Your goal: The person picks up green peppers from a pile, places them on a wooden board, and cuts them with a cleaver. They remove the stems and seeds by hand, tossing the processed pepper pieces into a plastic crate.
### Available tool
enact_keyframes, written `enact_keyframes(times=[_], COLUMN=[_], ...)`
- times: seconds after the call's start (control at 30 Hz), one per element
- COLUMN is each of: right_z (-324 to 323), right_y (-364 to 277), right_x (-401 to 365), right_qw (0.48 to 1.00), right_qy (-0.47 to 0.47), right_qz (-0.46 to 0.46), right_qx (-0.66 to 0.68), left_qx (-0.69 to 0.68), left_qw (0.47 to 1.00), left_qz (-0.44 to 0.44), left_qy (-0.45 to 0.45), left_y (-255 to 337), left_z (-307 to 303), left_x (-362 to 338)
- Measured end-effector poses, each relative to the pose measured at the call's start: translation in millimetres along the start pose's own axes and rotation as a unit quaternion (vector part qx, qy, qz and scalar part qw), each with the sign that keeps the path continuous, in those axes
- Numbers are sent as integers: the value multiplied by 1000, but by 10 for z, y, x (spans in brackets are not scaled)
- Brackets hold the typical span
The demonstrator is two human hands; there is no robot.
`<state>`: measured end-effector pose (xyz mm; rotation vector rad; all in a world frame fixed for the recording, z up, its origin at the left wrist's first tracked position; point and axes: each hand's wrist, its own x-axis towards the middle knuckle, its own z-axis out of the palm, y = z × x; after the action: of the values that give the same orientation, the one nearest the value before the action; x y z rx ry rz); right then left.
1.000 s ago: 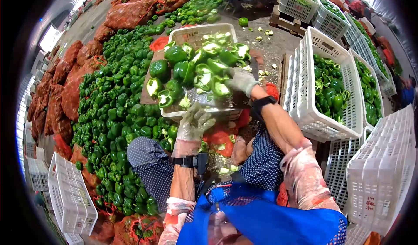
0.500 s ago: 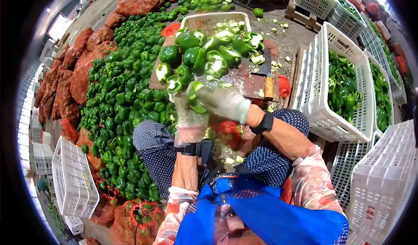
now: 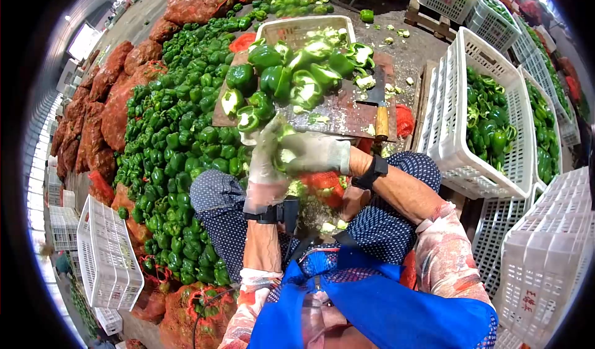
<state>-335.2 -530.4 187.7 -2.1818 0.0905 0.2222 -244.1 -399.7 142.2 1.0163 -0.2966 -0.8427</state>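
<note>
My gloved left hand [image 3: 265,166] is closed around a green bell pepper [image 3: 284,131], mostly hidden between the two hands. My gloved right hand [image 3: 317,152] reaches across to it from the right, its fingers smeared by motion right at the pepper and a pale green bit [image 3: 287,155]. Just beyond them is a wooden board [image 3: 353,116] heaped with cut and hollowed bell peppers [image 3: 307,88]. A cleaver with a wooden handle [image 3: 382,123] lies along the board's right side. Pale pepper cores and seeds are scattered around it.
A big pile of whole green peppers [image 3: 180,163] spreads along the left, with red mesh sacks [image 3: 121,113] behind. To the right stand white crates [image 3: 452,119] holding peppers. Another white crate [image 3: 304,31] sits behind the board. An upended crate [image 3: 108,256] is at lower left.
My right hand has shifted slightly down and left across the pepper, now blurred. The pepper has turned and is more covered by the hands. The board and its peppers stay put.
</note>
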Motion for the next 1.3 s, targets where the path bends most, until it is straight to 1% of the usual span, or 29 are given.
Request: enact_keyframes(times=[0.03,0.13,0.2,0.23,0.27,0.3,0.37,0.4,0.43,0.47,0.5,0.53,0.6,0.67,0.77,0.8,0.83,0.87,0.9,0.97,1.0,1.03,1.07,1.1,1.17,1.2,1.23,1.27,1.3], right_z=[50,93,305,257,208,176,52,-42,-120,-167,-140,-180,-7,101,288,153,-26,-166,-222,-189,-242,-314,-338,-311,-244,-402,-580,-772,-809], right_y=[56,139,302,213,126,154,340,419,441,440,486,313,334,221,305,141,-20,-112,-41,22,24,-23,-6,57,187,150,295,429,370], right_x=[27,75,133,81,40,52,56,14,2,-14,-14,-67,17,22,128,63,-30,-95,-137,-183,-244,-314,-257,-224,-162,-282,-418,-561,-694], right_qw=[998,997,982,985,988,986,977,970,958,921,910,950,966,964,949,978,990,984,935,835,855,870,900,903,900,886,857,823,617], right_qy=[44,65,144,125,106,107,149,179,185,188,245,222,219,175,176,144,110,74,59,103,75,44,22,67,160,218,222,225,370], right_qz=[-44,-29,-110,-106,-104,-130,-144,-145,-57,34,-24,-47,-121,-184,-175,-127,-76,-23,-33,-207,-132,-58,64,21,-63,-14,-85,-157,-202], right_qx=[-5,-4,-43,-44,-44,-4,-41,-76,-211,-340,-333,-215,-70,-74,-195,-78,41,159,349,499,495,488,430,424,400,408,456,497,665], left_qx=[-68,118,36,14,80,-123,-38,-137,-237,-214,-191,-172,-162,-204,-199,-199,-211,-222,-390,-287,-277,-381,-394,-404,-295,-257,-236,-239,-248], left_qw=[996,988,994,991,972,987,994,988,970,975,978,979,983,978,976,971,972,972,896,951,956,905,888,869,933,959,971,969,966], left_qz=[-63,94,97,113,215,31,79,50,25,38,50,64,66,31,15,-2,10,23,-82,12,4,-53,-70,-88,-26,8,-10,-16,-30], left_qy=[13,-12,44,66,39,-99,-73,-57,-37,-49,-66,-84,-53,-21,-92,-131,-102,-72,-195,-110,-99,-184,-228,-271,-204,-117,-42,-61,-62], left_y=[103,-159,-229,-248,-283,-107,-285,-105,77,96,107,110,91,60,76,49,-12,-43,-3,-42,-68,-88,-73,-52,10,-7,-24,-74,-142], left_z=[141,-29,-32,-80,-252,-227,-689,-480,-269,-274,-261,-229,-179,-156,-136,-190,-221,-211,-260,-145,-151,-204,-209,-203,-100,-107,-128,-217,-280], left_x=[-53,-11,90,146,216,154,398,249,100,80,76,91,69,16,30,60,38,3,31,48,38,30,29,26,72,67,70,82,115])
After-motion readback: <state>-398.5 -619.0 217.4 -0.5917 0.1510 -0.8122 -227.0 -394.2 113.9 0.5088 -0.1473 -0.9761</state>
